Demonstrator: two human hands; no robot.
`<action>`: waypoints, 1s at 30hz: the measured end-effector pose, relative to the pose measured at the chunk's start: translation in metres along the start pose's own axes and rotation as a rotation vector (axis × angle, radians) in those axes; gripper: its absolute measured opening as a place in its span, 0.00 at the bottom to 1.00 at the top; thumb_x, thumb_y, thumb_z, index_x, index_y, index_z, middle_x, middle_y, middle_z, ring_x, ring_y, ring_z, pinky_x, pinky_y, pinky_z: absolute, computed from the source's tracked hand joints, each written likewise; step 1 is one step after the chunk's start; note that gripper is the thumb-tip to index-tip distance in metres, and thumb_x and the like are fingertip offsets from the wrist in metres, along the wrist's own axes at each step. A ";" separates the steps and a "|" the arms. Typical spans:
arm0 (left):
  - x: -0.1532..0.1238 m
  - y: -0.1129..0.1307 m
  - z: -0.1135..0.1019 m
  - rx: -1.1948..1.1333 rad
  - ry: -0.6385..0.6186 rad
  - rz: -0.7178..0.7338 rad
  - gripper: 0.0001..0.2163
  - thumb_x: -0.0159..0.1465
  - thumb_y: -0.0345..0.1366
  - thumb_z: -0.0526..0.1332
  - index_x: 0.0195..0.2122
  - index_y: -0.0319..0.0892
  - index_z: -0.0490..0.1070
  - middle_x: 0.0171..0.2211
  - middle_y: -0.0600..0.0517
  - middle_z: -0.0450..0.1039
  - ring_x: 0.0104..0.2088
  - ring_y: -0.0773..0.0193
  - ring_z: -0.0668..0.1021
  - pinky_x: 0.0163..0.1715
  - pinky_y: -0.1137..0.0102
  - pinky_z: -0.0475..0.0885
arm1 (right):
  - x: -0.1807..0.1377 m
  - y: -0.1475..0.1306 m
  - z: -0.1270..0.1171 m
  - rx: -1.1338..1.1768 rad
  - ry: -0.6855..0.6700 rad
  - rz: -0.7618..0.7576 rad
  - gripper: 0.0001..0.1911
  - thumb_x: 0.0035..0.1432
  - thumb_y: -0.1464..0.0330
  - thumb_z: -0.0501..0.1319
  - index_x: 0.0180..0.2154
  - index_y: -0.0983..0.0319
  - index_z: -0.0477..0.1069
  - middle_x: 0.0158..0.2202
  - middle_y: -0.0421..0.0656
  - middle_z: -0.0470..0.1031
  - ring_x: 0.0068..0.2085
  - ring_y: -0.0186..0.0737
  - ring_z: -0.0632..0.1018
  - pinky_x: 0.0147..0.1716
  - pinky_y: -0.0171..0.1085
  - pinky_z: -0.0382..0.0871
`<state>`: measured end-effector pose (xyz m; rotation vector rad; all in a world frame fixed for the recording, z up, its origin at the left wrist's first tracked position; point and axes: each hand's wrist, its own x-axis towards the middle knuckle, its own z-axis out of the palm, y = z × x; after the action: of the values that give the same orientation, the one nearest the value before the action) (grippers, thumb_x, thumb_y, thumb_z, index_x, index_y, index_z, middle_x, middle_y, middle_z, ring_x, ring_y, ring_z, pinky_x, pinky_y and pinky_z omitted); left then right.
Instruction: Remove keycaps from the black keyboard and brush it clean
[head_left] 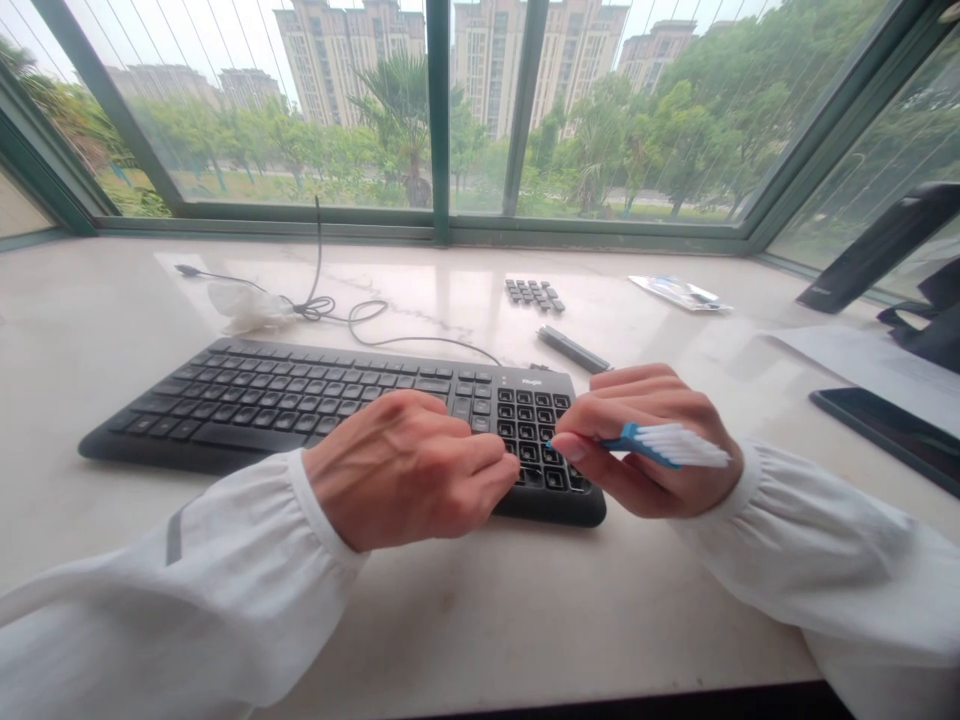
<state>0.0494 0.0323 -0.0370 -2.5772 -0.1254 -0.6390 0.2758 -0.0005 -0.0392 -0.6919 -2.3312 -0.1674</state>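
A black wired keyboard lies across the white marble counter. My left hand is curled over the keyboard's lower edge, its fingertips at the number pad; whether it pinches anything is hidden. My right hand grips a small blue brush with white bristles just right of the number pad, bristles pointing right, its blue tip near my left fingertips. Both arms wear white sleeves.
Behind the keyboard sit several loose black keycaps, a dark bar-shaped tool, a crumpled white wipe and the coiled cable. A packet, papers and a dark tablet lie right. Windows ring the counter.
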 end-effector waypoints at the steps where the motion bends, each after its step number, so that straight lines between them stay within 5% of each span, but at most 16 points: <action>1: 0.000 0.000 0.000 -0.001 0.000 -0.002 0.15 0.65 0.24 0.55 0.22 0.42 0.67 0.16 0.59 0.63 0.16 0.69 0.64 0.18 0.67 0.55 | 0.000 0.000 0.000 0.009 -0.001 0.014 0.11 0.65 0.70 0.57 0.28 0.60 0.65 0.17 0.35 0.66 0.18 0.30 0.60 0.21 0.33 0.56; 8: -0.005 -0.001 0.005 -0.049 -0.044 -0.048 0.11 0.62 0.23 0.57 0.24 0.42 0.68 0.18 0.59 0.63 0.16 0.69 0.64 0.18 0.67 0.54 | 0.006 -0.004 -0.010 0.239 -0.073 0.184 0.28 0.73 0.58 0.43 0.22 0.61 0.61 0.20 0.41 0.67 0.25 0.34 0.67 0.28 0.35 0.62; 17: -0.008 -0.002 0.010 -0.133 -0.103 -0.175 0.10 0.67 0.31 0.56 0.29 0.43 0.72 0.20 0.59 0.69 0.17 0.71 0.64 0.17 0.68 0.47 | 0.006 0.009 -0.014 0.172 -0.378 0.224 0.07 0.65 0.68 0.59 0.34 0.63 0.71 0.26 0.38 0.73 0.25 0.30 0.69 0.27 0.30 0.62; 30: -0.010 -0.004 0.011 -0.196 -0.124 -0.236 0.12 0.69 0.36 0.55 0.31 0.44 0.75 0.22 0.59 0.72 0.17 0.71 0.68 0.17 0.69 0.45 | 0.004 0.010 -0.009 0.165 -0.451 0.264 0.06 0.61 0.68 0.63 0.33 0.63 0.75 0.23 0.37 0.72 0.23 0.30 0.66 0.25 0.30 0.59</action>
<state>0.0444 0.0415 -0.0488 -2.8173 -0.4336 -0.5998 0.2840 0.0072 -0.0304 -1.0269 -2.6006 0.3296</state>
